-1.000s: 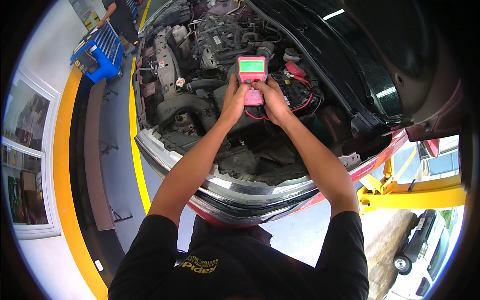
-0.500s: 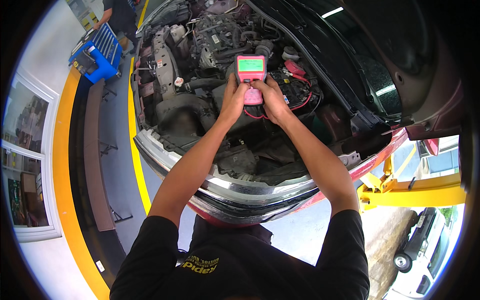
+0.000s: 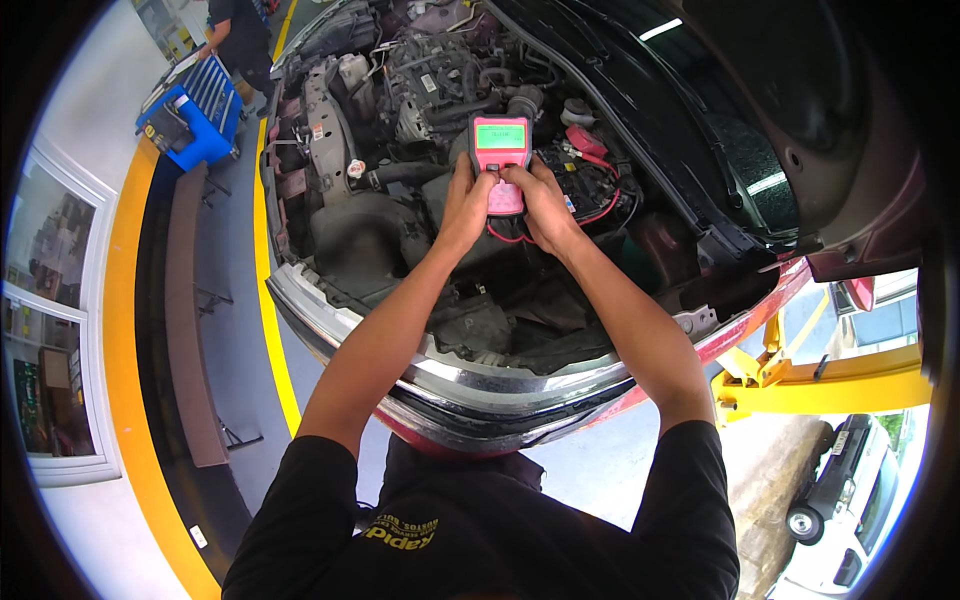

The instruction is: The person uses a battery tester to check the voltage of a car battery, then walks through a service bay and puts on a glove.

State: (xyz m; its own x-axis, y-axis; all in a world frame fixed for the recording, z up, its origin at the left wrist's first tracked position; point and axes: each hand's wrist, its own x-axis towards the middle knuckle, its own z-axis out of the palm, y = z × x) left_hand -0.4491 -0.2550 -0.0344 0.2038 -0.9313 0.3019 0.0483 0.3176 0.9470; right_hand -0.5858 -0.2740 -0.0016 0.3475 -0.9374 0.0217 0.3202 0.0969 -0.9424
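Observation:
A red handheld battery tester (image 3: 504, 200) with a lit green screen is held upright over the engine bay. My left hand (image 3: 466, 208) grips its left side, and my right hand (image 3: 546, 205) wraps the right side. Both thumbs rest on the front, at the keys below the screen. From beneath the tester a red cable (image 3: 512, 238) runs right toward the car battery (image 3: 592, 184). A red clamp (image 3: 586, 142) sits at the battery's far end. My fingers behind the tester are hidden.
The engine (image 3: 430, 85) lies beyond the tester under the raised hood (image 3: 840, 150). The front bumper (image 3: 490, 425) is close to my body. A blue tool cart (image 3: 205, 125) and another person (image 3: 240, 40) are far left. A yellow lift arm (image 3: 850, 385) stands at right.
The text on the tester's screen has changed to a shorter line. My hands and the tester sit slightly lower in view, with the grip kept.

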